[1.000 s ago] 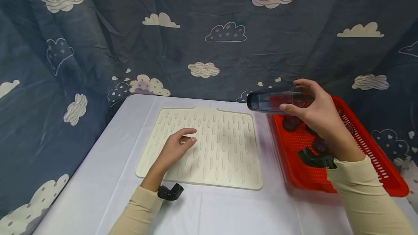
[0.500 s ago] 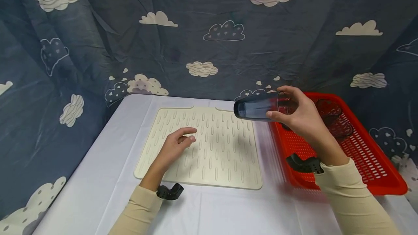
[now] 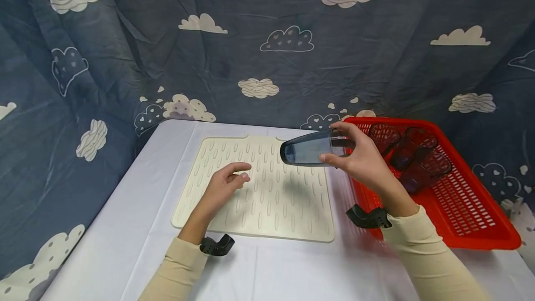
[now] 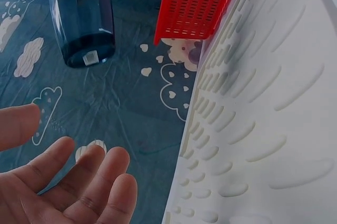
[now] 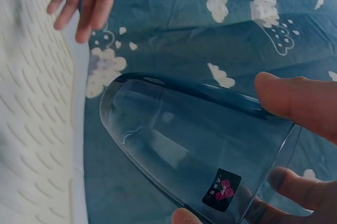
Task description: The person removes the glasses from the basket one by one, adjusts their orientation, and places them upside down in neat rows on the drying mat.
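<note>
A blue-tinted drinking glass (image 3: 308,148) lies on its side in the air, its base pointing left. My right hand (image 3: 358,156) grips it near the rim, thumb on one side and fingers on the other. In the right wrist view the glass (image 5: 179,139) bears a small dark label with a pink pattern. Below it is the cream ridged drying mat (image 3: 267,217). My left hand (image 3: 223,186) hovers over the mat's left part, fingers loosely bent and holding nothing. The left wrist view shows that hand's palm and fingers (image 4: 118,163) apart from the glass (image 4: 81,21).
A red perforated basket (image 3: 497,231) stands at the right of the white-covered table (image 3: 138,226). Several dark-looking glasses (image 3: 426,168) lie in its far part. A dark cloud-patterned curtain (image 3: 234,64) hangs behind and to the left.
My right hand has carried the glass left and slightly down, from over the basket to over the mat's right edge. The glasses in the basket now show more fully. My left hand stays put.
</note>
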Available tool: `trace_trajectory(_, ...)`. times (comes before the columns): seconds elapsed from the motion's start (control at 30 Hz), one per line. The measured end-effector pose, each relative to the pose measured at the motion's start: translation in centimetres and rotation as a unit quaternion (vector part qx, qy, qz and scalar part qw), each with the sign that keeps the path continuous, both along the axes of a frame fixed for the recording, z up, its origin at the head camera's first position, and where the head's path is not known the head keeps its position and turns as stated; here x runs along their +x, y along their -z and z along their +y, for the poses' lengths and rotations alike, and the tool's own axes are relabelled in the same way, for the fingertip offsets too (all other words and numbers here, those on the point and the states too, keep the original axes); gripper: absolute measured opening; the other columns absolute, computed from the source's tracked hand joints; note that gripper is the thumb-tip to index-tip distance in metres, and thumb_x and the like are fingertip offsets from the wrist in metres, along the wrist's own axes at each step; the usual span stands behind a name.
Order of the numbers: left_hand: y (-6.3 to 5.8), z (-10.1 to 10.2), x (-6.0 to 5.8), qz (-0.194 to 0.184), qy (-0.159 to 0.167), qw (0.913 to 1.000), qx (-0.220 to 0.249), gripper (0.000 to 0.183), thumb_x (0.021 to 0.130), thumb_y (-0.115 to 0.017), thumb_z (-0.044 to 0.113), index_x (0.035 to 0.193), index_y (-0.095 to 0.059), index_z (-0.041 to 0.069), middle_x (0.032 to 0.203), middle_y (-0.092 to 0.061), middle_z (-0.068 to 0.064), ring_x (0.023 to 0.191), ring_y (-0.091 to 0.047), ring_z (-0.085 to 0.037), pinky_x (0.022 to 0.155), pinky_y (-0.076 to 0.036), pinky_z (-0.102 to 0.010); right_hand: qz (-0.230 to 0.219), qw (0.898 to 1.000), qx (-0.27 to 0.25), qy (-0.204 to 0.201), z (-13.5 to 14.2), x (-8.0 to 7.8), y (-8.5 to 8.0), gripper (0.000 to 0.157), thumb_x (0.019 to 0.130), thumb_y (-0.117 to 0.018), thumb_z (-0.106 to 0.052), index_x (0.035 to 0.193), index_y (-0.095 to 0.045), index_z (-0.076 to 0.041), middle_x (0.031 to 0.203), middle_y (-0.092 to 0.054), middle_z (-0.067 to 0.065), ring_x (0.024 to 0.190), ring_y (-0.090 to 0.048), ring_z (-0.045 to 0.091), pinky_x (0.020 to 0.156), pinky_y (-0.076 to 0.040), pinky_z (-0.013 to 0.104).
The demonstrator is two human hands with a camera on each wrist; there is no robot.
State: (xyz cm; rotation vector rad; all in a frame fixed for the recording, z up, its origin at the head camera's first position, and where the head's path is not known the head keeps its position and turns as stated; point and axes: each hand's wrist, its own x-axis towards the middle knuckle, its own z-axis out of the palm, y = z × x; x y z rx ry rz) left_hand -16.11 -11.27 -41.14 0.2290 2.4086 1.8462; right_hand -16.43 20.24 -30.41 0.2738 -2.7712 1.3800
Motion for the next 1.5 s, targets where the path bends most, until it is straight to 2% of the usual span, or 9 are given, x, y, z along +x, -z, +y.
trace_trajectory(0.3, 0.0, -0.1, 0.3, -0.004, 0.004, 1.0000, 0.004, 0.035, 0.099, -0.059, 0.019, 0.133, -0.060, 0.009, 0.137, -0.060, -0.016, 0.113, -0.067, -0.026, 0.098, -0.053, -0.038, -0.032, 0.999, -0.035, -0.019, -2.5, 0.1, 2.4, 0.073, 0.082, -0.080, -0.019, 0.145, -0.042, -0.013, 0.143, -0.051, 0.017, 0.126, -0.056, 0.041, 0.091, -0.057, 0.054)
trace_trajectory(0.5, 0.0, -0.4, 0.4, 0.000, 0.009, 0.9998, 0.016, 0.036, 0.099, -0.060, 0.020, 0.133, -0.059, 0.007, 0.138, -0.060, -0.015, 0.114, -0.067, -0.029, 0.099, -0.053, -0.040, -0.033, 0.996, -0.074, -0.040, -3.7, 0.3, 3.6, 0.068, 0.082, -0.079, -0.013, 0.140, -0.045, -0.009, 0.138, -0.054, 0.019, 0.122, -0.058, 0.042, 0.086, -0.060, 0.047)
trace_trajectory(0.73, 0.2, -0.6, 0.4, -0.006, 0.009, 0.9998, 0.017, 0.035, 0.099, -0.060, 0.020, 0.133, -0.060, 0.009, 0.139, -0.059, -0.017, 0.113, -0.067, -0.028, 0.099, -0.053, -0.040, -0.042, 0.994, -0.089, -0.046, -4.6, 0.7, 4.5, 0.068, 0.081, -0.079, -0.013, 0.140, -0.046, -0.008, 0.138, -0.054, 0.019, 0.122, -0.057, 0.042, 0.082, -0.061, 0.043)
trace_trajectory(0.93, 0.0, -0.6, 0.6, -0.004, 0.009, 0.9997, 0.021, 0.035, 0.101, -0.057, 0.022, 0.134, -0.059, 0.009, 0.138, -0.060, -0.012, 0.114, -0.066, -0.029, 0.097, -0.054, -0.038, -0.046, 0.993, -0.099, -0.048, -4.8, 0.8, 4.6, 0.068, 0.081, -0.079, -0.012, 0.140, -0.046, -0.008, 0.139, -0.053, 0.019, 0.123, -0.056, 0.042, 0.080, -0.061, 0.044)
trace_trajectory(1.03, -0.1, -0.5, 0.6, -0.004, 0.027, 0.9991, 0.034, 0.038, 0.104, -0.052, 0.024, 0.138, -0.054, 0.008, 0.139, -0.058, -0.015, 0.116, -0.064, -0.034, 0.094, -0.053, -0.035, -0.049, 0.992, -0.105, -0.052, -5.0, 0.8, 4.5, 0.069, 0.081, -0.079, -0.012, 0.141, -0.045, -0.008, 0.139, -0.052, 0.019, 0.124, -0.056, 0.042, 0.082, -0.061, 0.045)
trace_trajectory(1.17, -0.1, -0.6, 0.6, -0.004, 0.064, 0.9972, 0.037, 0.047, 0.105, -0.047, 0.026, 0.147, -0.042, 0.006, 0.144, -0.051, -0.021, 0.117, -0.061, -0.038, 0.096, -0.054, -0.039, -0.054, 0.991, -0.110, -0.055, -5.2, 0.9, 4.3, 0.070, 0.081, -0.079, -0.011, 0.142, -0.044, -0.008, 0.140, -0.052, 0.019, 0.125, -0.055, 0.042, 0.084, -0.060, 0.045)
trace_trajectory(1.27, -0.2, -0.5, 0.6, -0.012, 0.078, 0.9959, 0.043, 0.054, 0.102, -0.051, 0.024, 0.151, -0.036, 0.006, 0.150, -0.046, -0.022, 0.121, -0.060, -0.035, 0.099, -0.053, -0.041, -0.056, 0.990, -0.113, -0.059, -5.3, 0.9, 4.3, 0.070, 0.081, -0.079, -0.011, 0.142, -0.044, -0.008, 0.140, -0.051, 0.018, 0.125, -0.055, 0.041, 0.086, -0.060, 0.045)
trace_trajectory(1.37, -0.3, -0.3, 0.6, -0.021, 0.099, 0.9931, 0.059, 0.063, 0.099, -0.059, 0.023, 0.154, -0.031, 0.007, 0.153, -0.042, -0.022, 0.126, -0.057, -0.034, 0.101, -0.052, -0.037, -0.057, 0.989, -0.120, -0.068, -5.5, 1.1, 4.4, 0.070, 0.081, -0.078, -0.011, 0.142, -0.043, -0.008, 0.140, -0.051, 0.019, 0.125, -0.055, 0.041, 0.086, -0.060, 0.045)
trace_trajectory(1.5, -0.4, 0.1, 0.6, -0.020, 0.132, 0.9891, 0.063, 0.074, 0.091, -0.072, 0.027, 0.153, -0.035, 0.013, 0.154, -0.040, -0.016, 0.128, -0.053, -0.029, 0.100, -0.049, -0.029, -0.069, 0.983, -0.138, -0.097, -5.6, 1.3, 4.5, 0.068, 0.082, -0.077, -0.009, 0.141, -0.042, -0.008, 0.139, -0.049, 0.019, 0.126, -0.054, 0.042, 0.084, -0.060, 0.040)
